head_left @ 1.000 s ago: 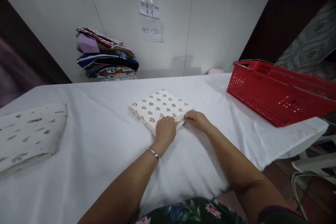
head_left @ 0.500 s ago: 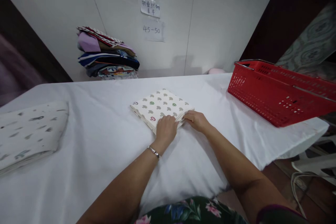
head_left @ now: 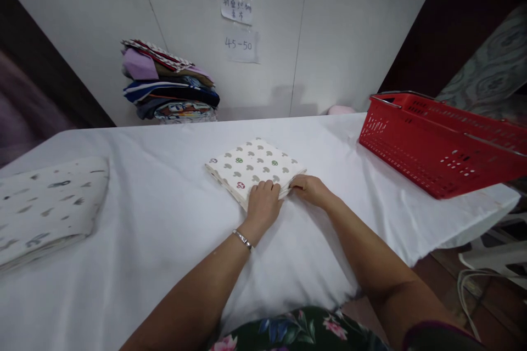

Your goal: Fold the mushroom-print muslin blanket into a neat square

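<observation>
A folded cream cloth (head_left: pixel 257 163) printed with grey, green and red mushrooms lies at an angle in the middle of the table. My left hand (head_left: pixel 262 206) is closed over its near corner, with the fingertips on the top layer and the thumb hidden. Just to the right, my right hand (head_left: pixel 312 190) pinches the layered near-right edge between thumb and fingers. Several layers show along that edge.
White cloth covers the table (head_left: pixel 160 192). Another folded printed cloth (head_left: pixel 53 203) lies at the left. A red plastic basket (head_left: pixel 444 145) stands at the right edge. Behind the table rises a stack of folded fabrics (head_left: pixel 171 85) against the wall with paper signs (head_left: pixel 242 46).
Both hands stay at the same corner and edge of the cloth. My right fingers have shifted very slightly along the edge. The view has moved a little.
</observation>
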A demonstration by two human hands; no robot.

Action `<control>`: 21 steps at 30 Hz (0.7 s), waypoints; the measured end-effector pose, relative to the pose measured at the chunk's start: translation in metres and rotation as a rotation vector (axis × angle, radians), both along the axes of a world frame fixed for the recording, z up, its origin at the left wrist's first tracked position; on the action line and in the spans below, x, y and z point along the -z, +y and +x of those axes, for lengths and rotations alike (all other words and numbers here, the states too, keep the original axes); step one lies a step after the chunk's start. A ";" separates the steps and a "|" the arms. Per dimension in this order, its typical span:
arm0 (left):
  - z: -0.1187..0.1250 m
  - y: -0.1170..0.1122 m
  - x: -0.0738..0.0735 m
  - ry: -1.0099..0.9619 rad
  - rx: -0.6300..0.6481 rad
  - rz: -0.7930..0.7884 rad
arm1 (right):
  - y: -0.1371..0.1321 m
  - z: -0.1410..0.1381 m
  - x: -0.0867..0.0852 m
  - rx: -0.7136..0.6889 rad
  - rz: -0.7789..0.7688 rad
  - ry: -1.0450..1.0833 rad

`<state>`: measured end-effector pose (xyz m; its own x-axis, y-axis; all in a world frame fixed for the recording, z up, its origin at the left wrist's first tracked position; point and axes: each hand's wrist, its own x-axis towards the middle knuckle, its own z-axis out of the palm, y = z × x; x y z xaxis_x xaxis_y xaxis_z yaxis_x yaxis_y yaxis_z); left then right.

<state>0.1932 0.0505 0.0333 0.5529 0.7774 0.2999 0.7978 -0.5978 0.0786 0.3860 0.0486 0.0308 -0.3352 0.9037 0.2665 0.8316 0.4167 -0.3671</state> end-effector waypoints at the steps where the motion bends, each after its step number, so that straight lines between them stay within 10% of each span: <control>1: 0.000 0.000 0.000 -0.001 0.002 -0.001 | 0.000 0.000 0.000 0.010 -0.005 0.036; 16: -0.001 0.001 0.001 -0.033 0.004 -0.003 | 0.001 0.008 -0.003 0.145 -0.004 0.166; 21: 0.001 0.001 0.001 -0.012 0.002 0.008 | 0.008 0.021 0.011 0.476 0.082 0.232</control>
<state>0.1943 0.0514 0.0328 0.5510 0.7738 0.3124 0.7955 -0.6002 0.0834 0.4068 0.0570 0.0200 0.1825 0.9147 0.3606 0.8366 0.0482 -0.5457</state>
